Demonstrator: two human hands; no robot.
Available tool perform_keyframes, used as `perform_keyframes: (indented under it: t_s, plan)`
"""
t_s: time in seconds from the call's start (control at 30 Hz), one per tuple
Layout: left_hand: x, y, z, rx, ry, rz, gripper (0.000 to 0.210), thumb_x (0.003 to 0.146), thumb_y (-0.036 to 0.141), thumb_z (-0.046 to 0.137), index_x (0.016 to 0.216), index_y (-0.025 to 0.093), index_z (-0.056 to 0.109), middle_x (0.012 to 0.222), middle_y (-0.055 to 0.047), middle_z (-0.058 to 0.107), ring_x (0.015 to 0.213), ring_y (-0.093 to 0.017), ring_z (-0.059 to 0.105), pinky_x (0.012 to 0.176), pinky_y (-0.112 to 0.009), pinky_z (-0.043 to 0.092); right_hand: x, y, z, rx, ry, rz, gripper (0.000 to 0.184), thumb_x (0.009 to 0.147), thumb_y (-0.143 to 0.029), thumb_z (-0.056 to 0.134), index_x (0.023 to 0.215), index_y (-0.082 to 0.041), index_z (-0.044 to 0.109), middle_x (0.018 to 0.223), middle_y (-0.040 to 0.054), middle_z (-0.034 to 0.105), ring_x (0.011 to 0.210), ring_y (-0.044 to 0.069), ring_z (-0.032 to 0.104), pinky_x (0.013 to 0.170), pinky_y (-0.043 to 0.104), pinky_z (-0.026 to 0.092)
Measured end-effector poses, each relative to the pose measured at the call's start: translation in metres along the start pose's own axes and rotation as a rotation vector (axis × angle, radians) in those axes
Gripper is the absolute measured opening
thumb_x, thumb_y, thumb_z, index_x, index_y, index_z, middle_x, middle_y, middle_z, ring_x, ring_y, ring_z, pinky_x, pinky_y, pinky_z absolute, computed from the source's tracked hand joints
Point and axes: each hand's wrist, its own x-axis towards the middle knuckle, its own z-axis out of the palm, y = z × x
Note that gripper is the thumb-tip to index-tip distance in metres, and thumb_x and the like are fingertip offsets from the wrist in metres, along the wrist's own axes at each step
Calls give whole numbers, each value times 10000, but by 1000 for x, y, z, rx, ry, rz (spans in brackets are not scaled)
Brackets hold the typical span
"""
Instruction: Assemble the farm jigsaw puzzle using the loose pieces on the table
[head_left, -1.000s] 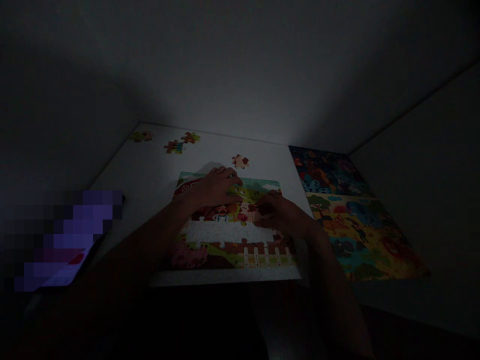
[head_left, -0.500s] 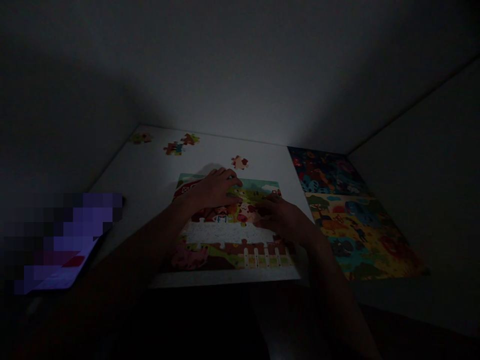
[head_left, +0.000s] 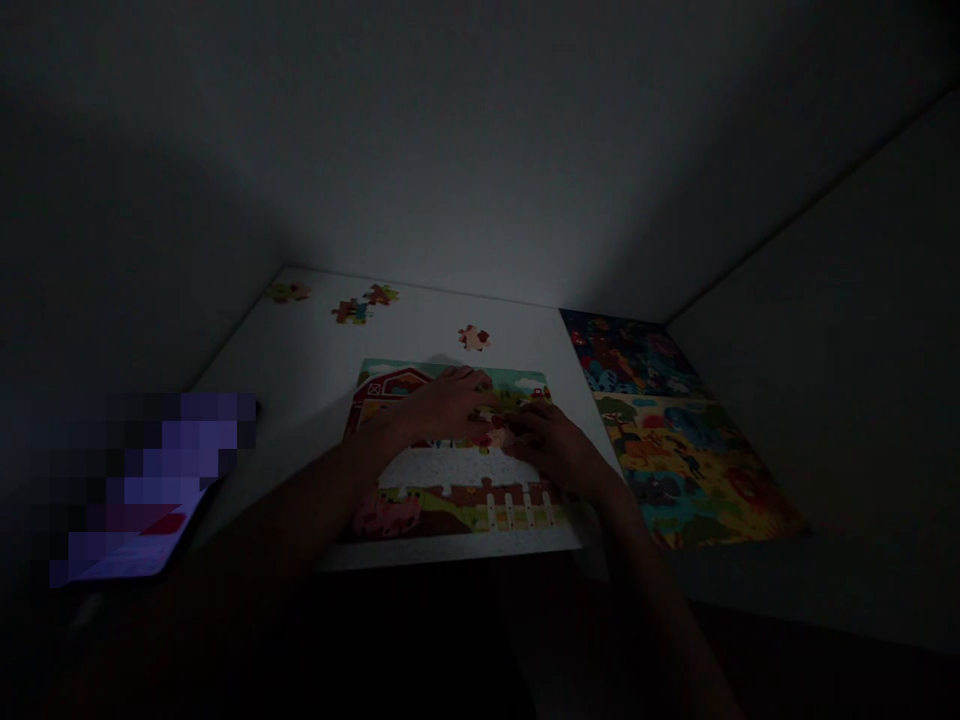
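A farm-scene jigsaw puzzle [head_left: 420,525] lies on the white table, with a red barn at its upper left and a white fence along its lower right. Across its middle runs a pale strip without pieces. My left hand [head_left: 450,402] rests over the upper middle of the picture, fingers bent and apart. Close on its right, my right hand [head_left: 551,440] touches the puzzle near the cow's face, its fingers slightly spread. What lies directly beneath the fingertips is hidden, and the light is dim.
Loose puzzle pieces lie farther back: a pink-and-brown piece [head_left: 474,338], two adjoining pieces [head_left: 352,311] and a greenish piece [head_left: 289,291]. At right are a dark picture puzzle [head_left: 634,355] and an animal-scene puzzle [head_left: 690,470]. A lit, pixelated screen [head_left: 161,490] stands at left. A wall rises behind.
My left hand has shifted down and right, closer to my right hand, uncovering more of the barn. The fingers of both hands now sit nearer each other. The view has tilted slightly.
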Motion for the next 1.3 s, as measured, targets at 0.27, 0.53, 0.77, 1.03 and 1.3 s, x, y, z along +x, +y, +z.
perform_keyframes:
  t_s: [0.27,0.53,0.77,1.03,1.3]
  plan:
    - [1,2,3,-56,54,62,290,921,416,576,1171,321,688,1122,-48,616,1092,-239,546,989,-388,384,-6,4,13,-8,102,34,371,875,-345,666,1238,-269,674,1133,93,633,1125,253,560,967,423,490]
    - [0,5,3,-94,62,96,251,931,382,570,1132,321,707,1202,-31,631,1142,-221,544,1024,-370,356,-12,1,20,10,205,58,278,873,-359,670,1119,-238,716,1155,100,673,1111,268,573,979,461,480]
    - [2,9,2,-115,71,58,230,916,399,590,1070,290,721,1114,-36,654,1090,-220,560,991,-368,382,-16,5,25,81,258,91,290,875,-404,661,1113,-247,717,1180,106,662,1158,273,554,1009,471,452]
    - [4,7,8,-98,75,60,234,904,335,590,1103,284,703,1172,-46,628,1119,-236,547,1010,-392,368,-18,8,26,123,278,64,190,912,-301,594,1037,-269,733,1164,81,692,1130,256,579,1007,471,443]
    - [5,12,2,-67,41,33,238,892,312,600,1104,259,693,1168,-51,634,1113,-230,560,996,-388,399,-19,8,21,264,291,89,200,906,-317,588,1025,-260,738,1149,70,715,1117,240,608,996,434,453]
